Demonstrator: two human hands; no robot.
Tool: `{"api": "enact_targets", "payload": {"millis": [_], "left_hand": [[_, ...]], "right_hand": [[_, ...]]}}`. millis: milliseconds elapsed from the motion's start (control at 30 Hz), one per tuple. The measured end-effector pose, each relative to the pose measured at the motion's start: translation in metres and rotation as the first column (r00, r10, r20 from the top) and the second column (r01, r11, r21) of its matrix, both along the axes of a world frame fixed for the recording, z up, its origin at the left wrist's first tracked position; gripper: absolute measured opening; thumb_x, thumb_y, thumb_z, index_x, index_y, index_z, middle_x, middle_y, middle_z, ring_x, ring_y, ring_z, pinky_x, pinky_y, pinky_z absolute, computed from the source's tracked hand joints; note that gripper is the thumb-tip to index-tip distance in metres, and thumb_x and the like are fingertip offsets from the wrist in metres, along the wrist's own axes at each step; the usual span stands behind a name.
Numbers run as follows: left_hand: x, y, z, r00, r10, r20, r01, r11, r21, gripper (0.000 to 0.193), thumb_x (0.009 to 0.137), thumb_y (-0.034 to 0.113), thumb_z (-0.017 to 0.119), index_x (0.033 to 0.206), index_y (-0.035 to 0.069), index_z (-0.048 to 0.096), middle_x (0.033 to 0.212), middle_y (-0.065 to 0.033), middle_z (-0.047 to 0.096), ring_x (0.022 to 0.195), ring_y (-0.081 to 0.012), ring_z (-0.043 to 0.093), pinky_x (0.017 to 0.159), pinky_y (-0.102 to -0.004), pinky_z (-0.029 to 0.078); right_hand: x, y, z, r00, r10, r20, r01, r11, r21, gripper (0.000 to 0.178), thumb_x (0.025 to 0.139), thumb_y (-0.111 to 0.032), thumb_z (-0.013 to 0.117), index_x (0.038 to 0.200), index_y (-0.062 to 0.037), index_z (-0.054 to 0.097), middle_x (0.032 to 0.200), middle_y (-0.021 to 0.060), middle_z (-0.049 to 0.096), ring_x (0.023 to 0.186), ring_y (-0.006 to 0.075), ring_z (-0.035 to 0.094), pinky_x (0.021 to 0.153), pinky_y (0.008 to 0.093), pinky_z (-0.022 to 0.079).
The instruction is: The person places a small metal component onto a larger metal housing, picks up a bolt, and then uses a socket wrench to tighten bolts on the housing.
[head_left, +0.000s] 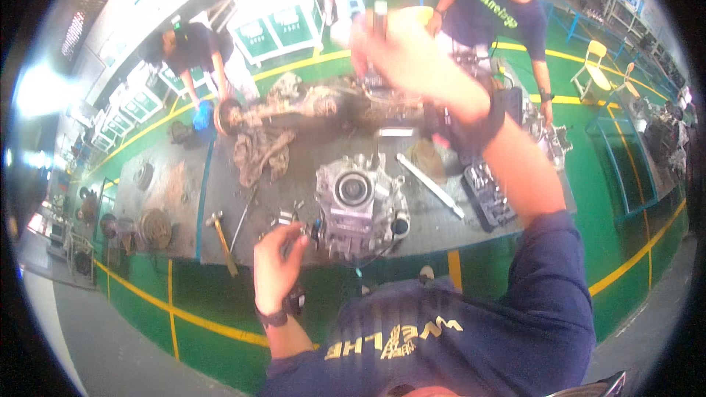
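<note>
My right hand (403, 51) is raised over the far side of the workbench, blurred, its fingers closed around a short dark cylinder with a pale end (380, 18). Its exact kind is unclear. Low at the bench's near edge, my left hand (278, 265) has thumb and fingertips drawn together; whatever is between them is too small to make out. Small metal parts (285, 218) lie just beyond those fingers. To their right stands a silvery metal gearbox-like housing (360, 209) with a round dark opening (354, 189) facing up.
A hammer (220, 242) and a thin rod (244, 219) lie left, a pale bar (430, 185) and an open socket case (489, 195) right. Behind are a dirty rag (261, 151) and a long axle assembly (309, 103). Two people (195, 51) (500, 7) lean over the bench's far side.
</note>
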State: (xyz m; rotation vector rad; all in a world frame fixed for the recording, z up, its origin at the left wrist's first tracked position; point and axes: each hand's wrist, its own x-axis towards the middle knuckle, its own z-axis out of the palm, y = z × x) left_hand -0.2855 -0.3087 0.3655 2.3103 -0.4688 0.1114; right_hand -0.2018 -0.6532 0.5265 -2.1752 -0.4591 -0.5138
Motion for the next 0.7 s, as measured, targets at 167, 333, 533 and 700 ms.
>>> {"api": "enact_targets", "payload": {"millis": [167, 333, 533, 700], "left_hand": [[0.003, 0.005, -0.011, 0.995, -0.012, -0.100, 0.004, 0.997, -0.083, 0.025, 0.089, 0.008, 0.074, 0.113, 0.001, 0.072, 0.099, -0.0176, 0.076, 0.092, -0.0273, 0.074, 0.086, -0.0347, 0.055], [0.001, 0.001, -0.013, 0.992, -0.053, -0.111, 0.043, 0.995, -0.090, 0.025, 0.089, 0.008, 0.075, 0.113, 0.001, 0.073, 0.099, -0.0173, 0.076, 0.091, -0.0270, 0.074, 0.084, -0.0358, 0.055], [0.001, -0.013, 0.007, 0.986, -0.129, -0.102, 0.120, 0.988, -0.092, 0.026, 0.088, 0.009, 0.077, 0.112, 0.001, 0.073, 0.099, -0.0166, 0.076, 0.091, -0.0288, 0.074, 0.083, -0.0367, 0.055], [0.001, -0.044, 0.080, 0.888, -0.452, 0.079, 0.457, 0.888, -0.048, 0.029, 0.082, 0.007, 0.079, 0.110, 0.003, 0.074, 0.100, -0.0142, 0.075, 0.095, -0.0281, 0.072, 0.084, -0.0370, 0.055]], "right_hand": [[-0.021, 0.026, -0.008, 0.990, 0.140, 0.019, -0.142, 0.983, 0.115, 0.030, 0.104, -0.026, 0.063, 0.083, -0.0043, 0.063, 0.070, 0.0000, 0.063, 0.067, 0.0094, 0.060, 0.064, 0.0259, 0.046], [-0.007, 0.019, -0.023, 0.933, 0.361, 0.012, -0.344, 0.877, 0.336, 0.018, 0.102, -0.014, 0.065, 0.114, -0.0046, 0.057, 0.078, -0.0013, 0.066, 0.078, 0.0056, 0.061, 0.072, 0.0241, 0.048], [-0.012, 0.019, -0.032, 0.779, 0.623, 0.076, -0.549, 0.617, 0.563, 0.063, 0.098, -0.005, 0.066, 0.153, -0.0065, 0.037, 0.092, 0.0074, 0.069, 0.089, 0.0125, 0.065, 0.080, 0.0284, 0.053], [-0.020, 0.020, -0.029, 0.699, 0.713, 0.051, -0.581, 0.525, 0.622, 0.074, 0.096, -0.004, 0.068, 0.160, -0.0081, 0.029, 0.096, 0.0103, 0.069, 0.091, 0.0168, 0.067, 0.084, 0.0325, 0.056]]}}
